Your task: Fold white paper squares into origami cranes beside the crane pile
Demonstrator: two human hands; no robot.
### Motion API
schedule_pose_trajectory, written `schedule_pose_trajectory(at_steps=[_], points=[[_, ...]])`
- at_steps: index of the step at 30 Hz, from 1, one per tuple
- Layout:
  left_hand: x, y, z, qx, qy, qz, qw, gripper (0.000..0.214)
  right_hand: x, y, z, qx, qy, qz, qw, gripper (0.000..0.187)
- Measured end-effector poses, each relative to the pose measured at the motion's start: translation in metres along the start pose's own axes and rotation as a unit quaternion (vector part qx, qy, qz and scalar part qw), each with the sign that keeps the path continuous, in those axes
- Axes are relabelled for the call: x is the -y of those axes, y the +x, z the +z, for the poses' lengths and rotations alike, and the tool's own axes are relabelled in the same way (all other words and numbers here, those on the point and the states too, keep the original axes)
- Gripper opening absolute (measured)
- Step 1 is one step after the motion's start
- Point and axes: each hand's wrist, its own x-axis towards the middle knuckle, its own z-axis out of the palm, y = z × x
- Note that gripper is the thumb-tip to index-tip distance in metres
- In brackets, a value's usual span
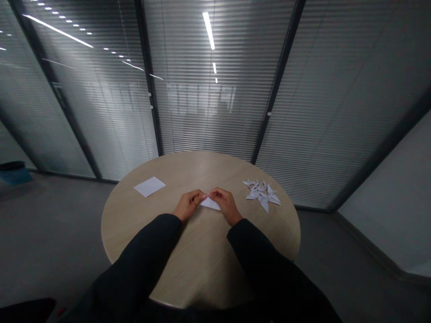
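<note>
Left hand (188, 204) and right hand (225, 205) both curled into a light pinch, not clenched into fists, with the fingertips (203, 195) of the two hands meeting at the middle. Between them, a folded white paper (210, 204), gripped at its upper end, its pointed shape running out toward the right hand and resting low against the tabletop. Exact finger placement on the folds too small to tell.

Behind the wrists, black sleeves (141, 251) reaching in from the near edge, forearms angled toward each other. Under everything, a round light-wood table (198, 168) with a fine straight grain. Up and to the left of the left hand, a flat white paper sheet (150, 186), lying apart from the hands and set at a slant. To the right of the right hand, a heap of origami cranes (261, 194), white, pointed and overlapping, near the table's far right edge. Beyond the table, a glass partition (208, 103) with slatted blinds, and around it a grey floor (50, 233).
</note>
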Motion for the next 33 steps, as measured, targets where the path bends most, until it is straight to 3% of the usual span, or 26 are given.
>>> schedule_pose_trajectory(at_steps=[7, 11, 14, 20, 26, 33], points=[[0.015, 0.006, 0.004, -0.008, -0.151, -0.059, 0.987, 0.052, -0.004, 0.004, -0.003, -0.024, 0.023, 0.027, 0.999, 0.024], [0.011, 0.004, 0.002, -0.04, -0.179, -0.078, 0.98, 0.064, -0.005, 0.005, -0.005, -0.055, 0.05, 0.048, 0.996, 0.025], [0.009, 0.003, 0.0, -0.066, -0.184, -0.072, 0.978, 0.061, -0.006, 0.005, -0.005, -0.062, 0.046, 0.049, 0.996, 0.026], [0.009, 0.005, 0.0, -0.071, -0.104, -0.051, 0.991, 0.047, -0.005, 0.006, -0.006, -0.075, 0.046, 0.039, 0.995, 0.025], [0.008, 0.005, -0.004, -0.102, -0.009, -0.052, 0.993, 0.047, -0.006, 0.008, -0.008, -0.09, 0.051, 0.041, 0.994, 0.029], [0.01, 0.004, -0.003, -0.099, 0.071, 0.008, 0.993, 0.038, -0.006, 0.007, -0.007, -0.088, 0.047, 0.041, 0.994, 0.025]])
